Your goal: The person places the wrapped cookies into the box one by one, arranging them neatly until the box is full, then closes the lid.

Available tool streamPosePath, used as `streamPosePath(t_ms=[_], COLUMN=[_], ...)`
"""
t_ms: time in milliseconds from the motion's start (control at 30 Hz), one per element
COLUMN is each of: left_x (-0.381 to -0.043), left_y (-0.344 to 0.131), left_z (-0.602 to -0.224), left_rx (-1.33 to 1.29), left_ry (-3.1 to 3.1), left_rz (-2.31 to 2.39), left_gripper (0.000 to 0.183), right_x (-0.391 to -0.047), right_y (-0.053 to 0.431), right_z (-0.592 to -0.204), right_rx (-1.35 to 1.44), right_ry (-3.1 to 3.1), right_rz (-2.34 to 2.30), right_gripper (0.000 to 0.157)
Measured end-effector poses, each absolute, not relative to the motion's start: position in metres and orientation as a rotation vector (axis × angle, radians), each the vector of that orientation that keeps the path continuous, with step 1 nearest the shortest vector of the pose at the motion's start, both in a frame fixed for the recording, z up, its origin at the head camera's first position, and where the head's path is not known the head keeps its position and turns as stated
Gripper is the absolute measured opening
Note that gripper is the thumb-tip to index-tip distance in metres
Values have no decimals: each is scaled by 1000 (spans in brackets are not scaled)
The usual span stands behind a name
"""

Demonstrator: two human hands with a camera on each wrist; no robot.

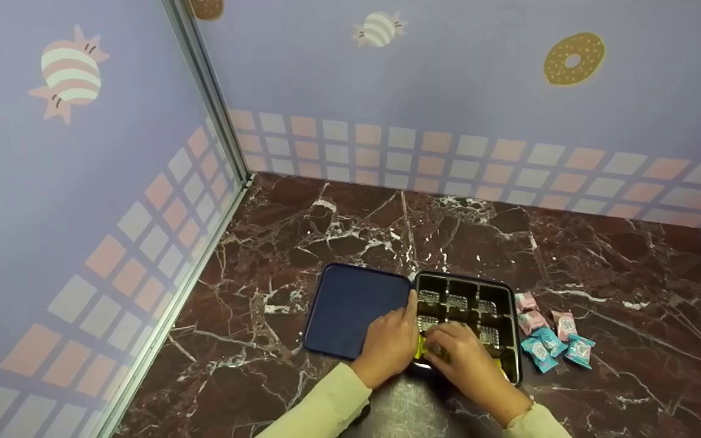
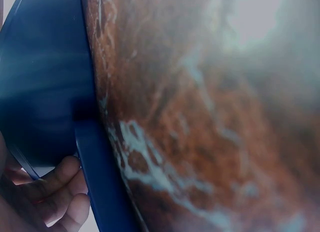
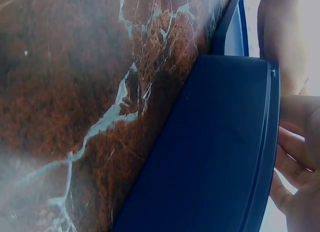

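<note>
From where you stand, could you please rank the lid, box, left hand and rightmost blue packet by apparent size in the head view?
1. Box and lid: too alike to rank, both partly covered
2. Left hand
3. Rightmost blue packet

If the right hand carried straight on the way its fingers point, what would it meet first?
Most likely the yellow wrapper in the box, ahead of the right hand, then the left hand. Depth is unclear; the right hand may be touching that wrapper.

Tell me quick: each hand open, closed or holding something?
Left hand: index finger straight along the box's left edge; grip cannot be told.
Right hand: fingers down at the box; whether they hold anything is hidden.
</note>
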State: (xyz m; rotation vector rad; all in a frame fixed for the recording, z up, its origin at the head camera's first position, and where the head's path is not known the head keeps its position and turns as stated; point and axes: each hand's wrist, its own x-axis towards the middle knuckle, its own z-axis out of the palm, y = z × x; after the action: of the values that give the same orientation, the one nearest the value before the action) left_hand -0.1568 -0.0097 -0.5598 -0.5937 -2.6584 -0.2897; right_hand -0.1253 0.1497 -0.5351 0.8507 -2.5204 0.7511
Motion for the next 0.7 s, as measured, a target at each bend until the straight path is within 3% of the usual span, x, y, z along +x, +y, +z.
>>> streamPosePath(t_ms=[700], left_x=[-156], left_y=[-10], left_z=[-558], left_rx=[-601], left_ry=[-2645], left_rz=[-256], left_gripper=[48], right_x=[-125], right_y=[151], right_z=[-535], right_rx=[866], right_ry=[-2448], right_rz=[724], right_gripper=[29])
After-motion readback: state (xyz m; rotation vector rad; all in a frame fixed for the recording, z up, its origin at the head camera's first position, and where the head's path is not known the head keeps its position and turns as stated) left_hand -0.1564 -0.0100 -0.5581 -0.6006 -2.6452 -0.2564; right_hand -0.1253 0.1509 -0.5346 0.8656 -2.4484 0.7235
